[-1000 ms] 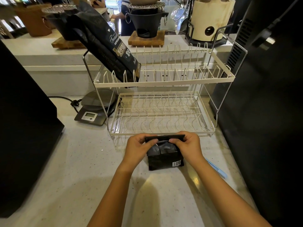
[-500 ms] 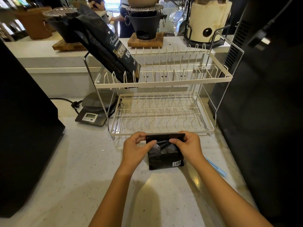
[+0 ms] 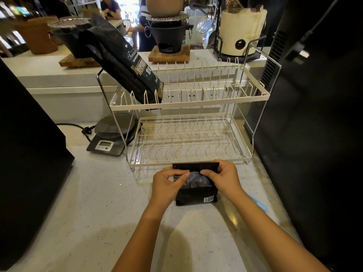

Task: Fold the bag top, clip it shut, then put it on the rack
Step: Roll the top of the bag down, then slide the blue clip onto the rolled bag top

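A small black bag (image 3: 196,195) lies flat on the pale counter just in front of the rack, barcode near its lower right corner. My left hand (image 3: 167,183) pinches the left end of the bag's top strip, and my right hand (image 3: 224,178) pinches the right end; the strip is raised and bent toward me. A light blue clip (image 3: 257,202) lies on the counter to the right, partly hidden behind my right forearm. The white two-tier wire rack (image 3: 188,104) stands right behind the bag. Its lower tier is bare.
A large black coffee bag (image 3: 121,61) leans in the left end of the rack's upper tier. A digital scale (image 3: 110,142) with a cord sits left of the rack. Big black appliances (image 3: 314,118) flank the counter on both sides. People stand behind the back ledge.
Both hands have stayed on the bag's top, with the fingers shifting slightly along the strip. The bag has not moved on the counter.
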